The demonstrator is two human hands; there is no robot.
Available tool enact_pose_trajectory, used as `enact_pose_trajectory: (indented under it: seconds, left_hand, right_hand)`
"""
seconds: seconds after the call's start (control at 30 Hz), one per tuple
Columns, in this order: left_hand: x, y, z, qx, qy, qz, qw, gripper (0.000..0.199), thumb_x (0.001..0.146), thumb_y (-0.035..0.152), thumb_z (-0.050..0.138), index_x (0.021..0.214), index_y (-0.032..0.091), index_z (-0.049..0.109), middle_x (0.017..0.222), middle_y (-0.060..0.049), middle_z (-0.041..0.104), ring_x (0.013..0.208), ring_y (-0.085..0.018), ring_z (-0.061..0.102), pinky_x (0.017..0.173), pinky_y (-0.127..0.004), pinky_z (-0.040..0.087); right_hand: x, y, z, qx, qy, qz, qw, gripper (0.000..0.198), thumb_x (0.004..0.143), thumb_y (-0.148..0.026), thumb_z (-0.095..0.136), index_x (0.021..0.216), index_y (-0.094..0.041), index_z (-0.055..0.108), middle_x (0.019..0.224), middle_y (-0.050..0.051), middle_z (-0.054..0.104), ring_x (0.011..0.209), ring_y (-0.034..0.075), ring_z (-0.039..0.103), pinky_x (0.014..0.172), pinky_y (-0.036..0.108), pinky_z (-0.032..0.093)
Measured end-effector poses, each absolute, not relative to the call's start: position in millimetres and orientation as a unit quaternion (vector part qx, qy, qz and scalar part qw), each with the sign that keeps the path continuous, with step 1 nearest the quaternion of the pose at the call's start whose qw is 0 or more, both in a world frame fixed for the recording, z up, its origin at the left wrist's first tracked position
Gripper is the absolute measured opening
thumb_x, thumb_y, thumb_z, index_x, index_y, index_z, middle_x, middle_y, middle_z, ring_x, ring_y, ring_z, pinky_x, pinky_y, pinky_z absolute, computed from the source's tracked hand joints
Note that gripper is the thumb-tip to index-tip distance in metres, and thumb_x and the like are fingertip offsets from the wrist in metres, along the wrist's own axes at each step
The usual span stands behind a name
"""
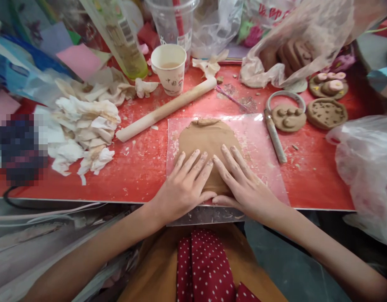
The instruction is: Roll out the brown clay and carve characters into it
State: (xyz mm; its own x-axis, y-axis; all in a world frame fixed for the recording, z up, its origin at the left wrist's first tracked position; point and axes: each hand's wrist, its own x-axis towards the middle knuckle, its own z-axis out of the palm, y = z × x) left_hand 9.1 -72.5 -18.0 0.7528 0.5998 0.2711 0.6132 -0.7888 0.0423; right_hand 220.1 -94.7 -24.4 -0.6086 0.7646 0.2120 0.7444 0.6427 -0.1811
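A flat slab of brown clay (pixel 209 136) lies on a clear plastic sheet (pixel 267 167) at the front edge of the red table. My left hand (pixel 189 180) rests on the slab's left part, fingers stretched out and slightly spread. On its right part lies my right hand (pixel 244 180), also flat with fingers apart. The two thumbs nearly meet near the slab's lower edge. Neither hand grips anything. The slab's far edge looks uneven and folded. Behind it, a wooden rolling pin (pixel 168 110) lies slantwise on the table.
Left are crumpled tissues (pixel 86 121). A paper cup (pixel 170 71) with liquid and a green-tinted bottle (pixel 121 40) stand behind the rolling pin. Right lie a ring-shaped tool with a handle (pixel 275 138), clay discs (pixel 327 113) and a plastic bag (pixel 370 163). Bagged clay (pixel 297 54) sits farther back.
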Motion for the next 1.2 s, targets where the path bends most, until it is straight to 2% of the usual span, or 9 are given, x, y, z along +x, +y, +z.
enact_pose_trajectory:
  seconds: [0.13,0.23,0.33,0.53,0.7,0.87,1.07,1.2]
  left_hand:
    - [7.3,-72.7,-18.5,-0.932,-0.337,-0.128,0.029,0.062,0.096,0.047,0.042,0.137,0.001,0.043,0.140,-0.020,0.050,0.132,-0.034,0.047,0.107,-0.056,0.042]
    - [-3.9,-68.3,-13.5,-0.951,-0.297,-0.087,-0.012,0.080,0.091,0.061,0.039,0.141,-0.001,0.035,0.147,-0.021,0.041,0.139,-0.035,0.037,0.110,-0.055,0.039]
    - [-12.9,-65.9,-8.8,-0.955,-0.290,-0.055,-0.024,0.092,0.086,0.069,0.039,0.144,-0.003,0.031,0.152,-0.023,0.032,0.143,-0.037,0.029,0.111,-0.053,0.038]
    - [-6.8,-69.3,-6.3,-0.947,-0.319,-0.028,0.032,0.079,0.092,0.058,0.039,0.141,-0.004,0.037,0.147,-0.023,0.039,0.139,-0.037,0.036,0.112,-0.049,0.039]
    - [-1.3,-69.9,-5.2,-0.947,-0.311,-0.020,0.081,0.072,0.094,0.054,0.039,0.138,-0.002,0.043,0.143,-0.024,0.045,0.133,-0.037,0.044,0.109,-0.047,0.044]
    - [3.0,-71.8,-8.1,-0.941,-0.320,-0.035,0.102,0.065,0.095,0.050,0.038,0.136,0.000,0.047,0.140,-0.023,0.049,0.130,-0.036,0.048,0.105,-0.047,0.048]
    - [0.8,-69.1,-10.6,-0.936,-0.329,-0.067,0.108,0.061,0.095,0.045,0.043,0.132,-0.002,0.049,0.136,-0.020,0.053,0.126,-0.033,0.053,0.103,-0.045,0.050]
    - [-18.3,-57.7,-7.9,-0.959,-0.270,-0.079,0.025,0.077,0.091,0.058,0.039,0.137,-0.004,0.042,0.141,-0.021,0.049,0.133,-0.030,0.046,0.110,-0.040,0.043]
  right_hand:
    - [224.5,-91.9,-24.6,-0.421,-0.893,0.064,0.143,0.096,0.089,-0.066,0.036,0.154,-0.006,0.000,0.158,0.024,0.010,0.148,0.026,-0.005,0.116,0.050,0.027]
    - [229.7,-89.0,-21.9,-0.426,-0.889,0.101,0.134,0.105,0.083,-0.073,0.039,0.154,-0.005,0.001,0.158,0.025,0.005,0.148,0.028,-0.004,0.115,0.050,0.029]
    - [230.9,-86.4,-18.7,-0.429,-0.891,0.094,0.115,0.111,0.079,-0.077,0.043,0.153,-0.004,0.007,0.158,0.026,0.009,0.148,0.032,-0.001,0.115,0.054,0.027]
    - [222.8,-82.4,-15.6,-0.422,-0.898,0.054,0.109,0.099,0.084,-0.072,0.041,0.151,-0.003,0.020,0.156,0.024,0.021,0.148,0.035,0.003,0.115,0.056,0.028]
    - [218.3,-83.6,-16.4,-0.409,-0.907,0.019,0.100,0.088,0.087,-0.065,0.042,0.147,-0.001,0.031,0.151,0.030,0.027,0.143,0.041,0.022,0.112,0.054,0.035]
    - [213.9,-84.4,-15.9,-0.402,-0.911,-0.022,0.091,0.084,0.089,-0.061,0.039,0.144,0.002,0.035,0.146,0.032,0.034,0.138,0.042,0.031,0.109,0.054,0.038]
    - [214.9,-84.7,-17.4,-0.411,-0.907,-0.032,0.088,0.072,0.094,-0.052,0.039,0.144,-0.001,0.037,0.145,0.032,0.037,0.139,0.041,0.031,0.108,0.055,0.039]
    - [230.2,-78.9,-18.1,-0.377,-0.921,0.028,0.094,0.088,0.089,-0.066,0.037,0.147,0.001,0.031,0.150,0.027,0.031,0.143,0.035,0.025,0.113,0.051,0.034]
